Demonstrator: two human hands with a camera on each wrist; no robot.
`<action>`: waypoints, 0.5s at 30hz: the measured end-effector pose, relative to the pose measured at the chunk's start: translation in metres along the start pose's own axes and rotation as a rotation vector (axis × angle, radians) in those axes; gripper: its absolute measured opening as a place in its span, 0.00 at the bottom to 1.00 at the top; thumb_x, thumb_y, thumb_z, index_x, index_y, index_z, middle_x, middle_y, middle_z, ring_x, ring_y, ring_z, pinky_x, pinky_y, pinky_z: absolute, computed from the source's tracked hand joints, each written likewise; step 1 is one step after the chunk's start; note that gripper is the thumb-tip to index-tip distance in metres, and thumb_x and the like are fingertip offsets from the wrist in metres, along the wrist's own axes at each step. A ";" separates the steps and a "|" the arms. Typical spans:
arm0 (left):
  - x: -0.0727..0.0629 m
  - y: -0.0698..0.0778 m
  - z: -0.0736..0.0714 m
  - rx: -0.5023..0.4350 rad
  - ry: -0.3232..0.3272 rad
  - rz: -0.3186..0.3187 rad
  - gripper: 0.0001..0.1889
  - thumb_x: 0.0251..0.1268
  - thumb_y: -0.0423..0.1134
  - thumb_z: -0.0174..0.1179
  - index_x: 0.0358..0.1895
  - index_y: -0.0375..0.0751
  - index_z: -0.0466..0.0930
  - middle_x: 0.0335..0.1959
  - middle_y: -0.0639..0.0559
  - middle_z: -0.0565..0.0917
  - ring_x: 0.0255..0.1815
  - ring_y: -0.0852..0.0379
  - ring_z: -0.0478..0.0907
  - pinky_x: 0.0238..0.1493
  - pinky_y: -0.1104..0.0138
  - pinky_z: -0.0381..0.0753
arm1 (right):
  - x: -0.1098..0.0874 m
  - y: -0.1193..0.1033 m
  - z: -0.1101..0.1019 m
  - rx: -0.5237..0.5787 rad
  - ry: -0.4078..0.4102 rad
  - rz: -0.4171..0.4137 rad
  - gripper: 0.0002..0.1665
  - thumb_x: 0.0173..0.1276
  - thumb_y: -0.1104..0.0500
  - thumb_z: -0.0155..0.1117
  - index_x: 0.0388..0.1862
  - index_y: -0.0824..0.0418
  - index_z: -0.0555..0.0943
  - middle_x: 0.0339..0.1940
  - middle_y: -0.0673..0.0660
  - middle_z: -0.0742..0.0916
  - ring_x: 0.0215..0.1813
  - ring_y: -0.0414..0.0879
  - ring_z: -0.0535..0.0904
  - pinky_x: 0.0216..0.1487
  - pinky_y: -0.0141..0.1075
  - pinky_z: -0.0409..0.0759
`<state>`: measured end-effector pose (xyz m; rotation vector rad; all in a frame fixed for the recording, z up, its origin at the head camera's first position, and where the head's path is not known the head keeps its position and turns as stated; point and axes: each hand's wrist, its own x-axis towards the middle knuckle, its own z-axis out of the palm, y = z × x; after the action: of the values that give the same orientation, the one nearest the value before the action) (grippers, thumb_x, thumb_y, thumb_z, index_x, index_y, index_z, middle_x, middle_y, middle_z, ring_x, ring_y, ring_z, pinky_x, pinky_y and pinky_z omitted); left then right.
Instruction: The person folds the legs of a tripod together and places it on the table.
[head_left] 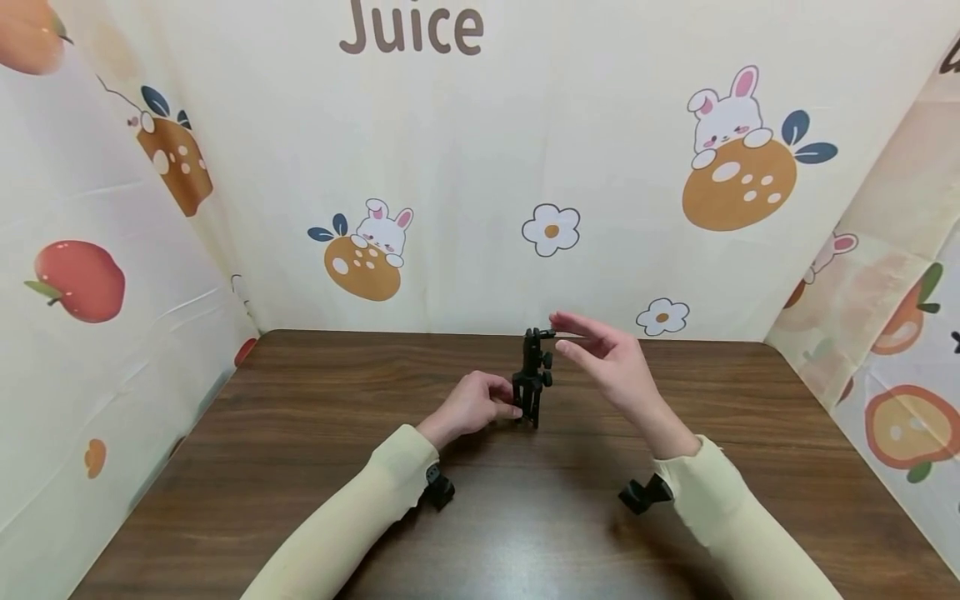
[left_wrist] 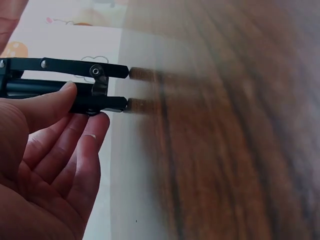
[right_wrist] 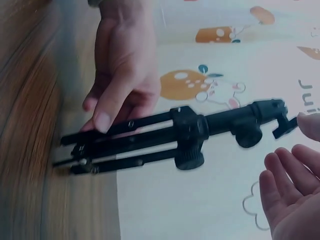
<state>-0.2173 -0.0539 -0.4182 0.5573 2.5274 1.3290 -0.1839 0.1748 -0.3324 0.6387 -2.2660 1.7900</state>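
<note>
A small black tripod point(head_left: 531, 375) stands upright near the back of the table, its legs folded close together. My left hand point(head_left: 474, 403) pinches a lower leg between thumb and fingers; in the left wrist view the thumb point(left_wrist: 50, 102) lies along the black leg. The leg tips are at or just above the tabletop; I cannot tell which. My right hand point(head_left: 611, 362) is at the tripod's top, fingers loosely extended. In the right wrist view its thumb point(right_wrist: 310, 126) is close to the small top lever point(right_wrist: 285, 127); contact is unclear. Side knobs point(right_wrist: 190, 157) stick out from the column.
The brown wood-grain table point(head_left: 315, 400) reaches back to a printed cloth point(head_left: 465, 150) with rabbits, fruit and flowers. More printed cloth point(head_left: 67, 183) hangs at both sides. A black camera point(head_left: 438, 487) sits on the left wrist, another point(head_left: 645, 493) on the right.
</note>
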 end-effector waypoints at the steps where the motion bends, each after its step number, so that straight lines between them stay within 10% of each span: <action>1: 0.001 0.000 0.000 -0.006 -0.002 -0.006 0.05 0.58 0.37 0.73 0.35 0.47 0.88 0.32 0.60 0.85 0.37 0.60 0.78 0.40 0.63 0.76 | 0.001 -0.002 0.002 0.011 0.004 0.000 0.24 0.70 0.58 0.68 0.64 0.60 0.79 0.60 0.59 0.84 0.55 0.46 0.83 0.53 0.34 0.79; 15: 0.002 -0.003 0.004 0.069 0.006 -0.023 0.04 0.53 0.36 0.76 0.30 0.48 0.90 0.28 0.62 0.86 0.36 0.62 0.78 0.43 0.65 0.76 | 0.004 -0.008 0.020 0.016 0.085 0.035 0.15 0.66 0.60 0.72 0.51 0.63 0.87 0.46 0.56 0.89 0.47 0.45 0.86 0.47 0.32 0.81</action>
<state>-0.2186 -0.0515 -0.4226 0.5361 2.5852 1.2419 -0.1821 0.1531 -0.3292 0.5179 -2.2228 1.8163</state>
